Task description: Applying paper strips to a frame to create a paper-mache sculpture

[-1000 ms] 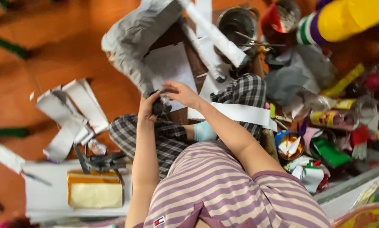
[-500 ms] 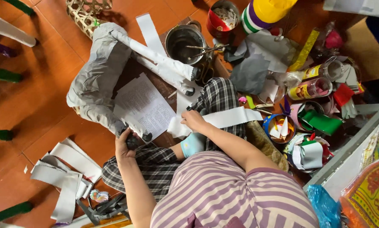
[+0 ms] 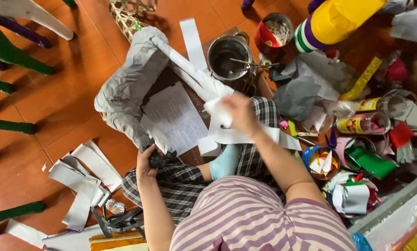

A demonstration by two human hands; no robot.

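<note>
I sit cross-legged on an orange tiled floor in a striped shirt and checked trousers. My left hand (image 3: pixel 146 162) grips the near lower corner of a box-like frame covered in grey paper (image 3: pixel 129 83). A printed white sheet (image 3: pixel 173 116) lines the frame's inside. My right hand (image 3: pixel 238 111), blurred by motion, holds a white paper strip (image 3: pixel 218 111) by the frame's right side. Another long white strip (image 3: pixel 245 135) lies over my knee.
A metal pot (image 3: pixel 228 56) with scissors, a red cup (image 3: pixel 273 33) and a yellow-purple cone (image 3: pixel 334 21) stand beyond. Coloured paper scraps and jars (image 3: pixel 361 123) crowd the right. Cut white strips (image 3: pixel 85 179) lie on the left, near green chair legs (image 3: pixel 13 125) and a woven basket (image 3: pixel 127 14).
The view has swung right and down. My right hand has risen from my knee to the frame's right side with a paper strip. My left hand stays on the frame's corner.
</note>
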